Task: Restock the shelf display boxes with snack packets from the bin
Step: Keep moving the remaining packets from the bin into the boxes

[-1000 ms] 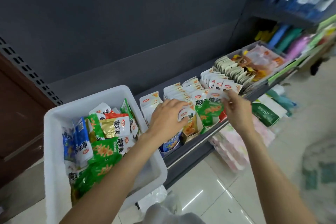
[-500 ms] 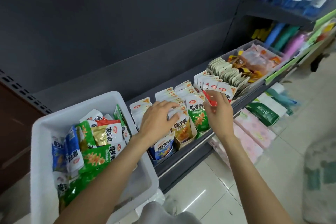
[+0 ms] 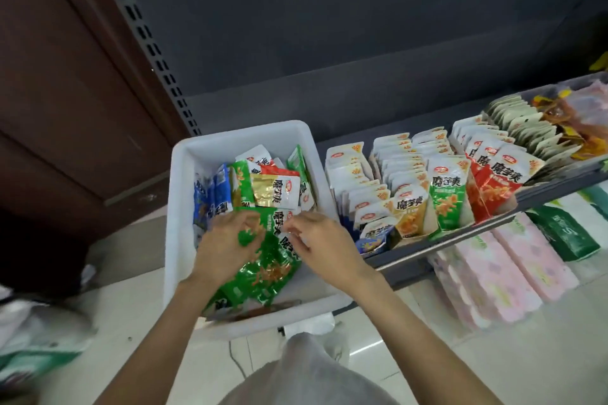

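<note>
Green packets (image 3: 263,260): heaped in the near half of the white bin (image 3: 179,207), directly under both hands, long axes running roughly away from the person.
Left hand (image 3: 227,246): fingers curled down into the green heap, apparently gathering packets; exact grip unclear.
Right hand (image 3: 324,245): fingertips touching a packet's edge at the heap's right side; pinch uncertain.
Display boxes (image 3: 437,207): on the shelf (image 3: 460,240), just right of the bin, nearer the right hand.

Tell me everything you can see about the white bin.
The white bin looks like smooth plastic, rectangular with rounded corners, open-topped. It sits left of the shelf boxes, partly filled with loose green, blue and gold packets. The left hand and right hand reach inside among the green packets.
</note>
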Demonstrator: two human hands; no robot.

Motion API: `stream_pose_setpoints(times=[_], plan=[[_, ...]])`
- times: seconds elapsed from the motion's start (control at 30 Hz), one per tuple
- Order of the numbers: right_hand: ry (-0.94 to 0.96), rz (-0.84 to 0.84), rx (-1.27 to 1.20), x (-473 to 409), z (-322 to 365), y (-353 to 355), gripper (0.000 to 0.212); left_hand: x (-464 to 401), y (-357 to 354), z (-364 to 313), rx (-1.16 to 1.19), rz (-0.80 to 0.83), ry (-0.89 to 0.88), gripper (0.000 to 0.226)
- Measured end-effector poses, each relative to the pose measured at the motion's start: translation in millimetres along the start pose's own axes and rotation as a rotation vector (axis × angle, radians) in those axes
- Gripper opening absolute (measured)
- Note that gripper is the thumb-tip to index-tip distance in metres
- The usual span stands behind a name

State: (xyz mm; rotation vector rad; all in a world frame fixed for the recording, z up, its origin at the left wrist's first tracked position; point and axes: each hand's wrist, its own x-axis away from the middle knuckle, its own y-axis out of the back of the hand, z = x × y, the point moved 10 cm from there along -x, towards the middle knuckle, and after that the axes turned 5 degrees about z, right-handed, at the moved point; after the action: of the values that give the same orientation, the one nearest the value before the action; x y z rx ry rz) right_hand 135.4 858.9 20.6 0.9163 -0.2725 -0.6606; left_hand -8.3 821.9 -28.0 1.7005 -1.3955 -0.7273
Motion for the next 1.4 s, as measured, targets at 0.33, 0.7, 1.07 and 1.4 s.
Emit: stream_pose_setpoints(times=[0.33,0.7,1.07,1.4], plan=[[-0.226,0.436,0.58,-31.9,-43.6,-91.7,0.048,6.0,-60.6,5.5,-0.263,0.329,0.107,0.062],[-0.017,-0.091,0.393,-19.4,6.8,-8.9,0.039,12.4,-34.5,7.1,0.354,0.328,0.09,0.035],[-0.347,-0.165,-0.889,10.0,-19.4,42.2,0.016,13.6,24.7,-6.8,0.806,0.18,0.162,0.049],[-0.373,-0.466,-1.159,68.0,-67.0,108.5,0.019,-13.8,34.2,-148.5,0.624,0.177,-0.273,0.019]])
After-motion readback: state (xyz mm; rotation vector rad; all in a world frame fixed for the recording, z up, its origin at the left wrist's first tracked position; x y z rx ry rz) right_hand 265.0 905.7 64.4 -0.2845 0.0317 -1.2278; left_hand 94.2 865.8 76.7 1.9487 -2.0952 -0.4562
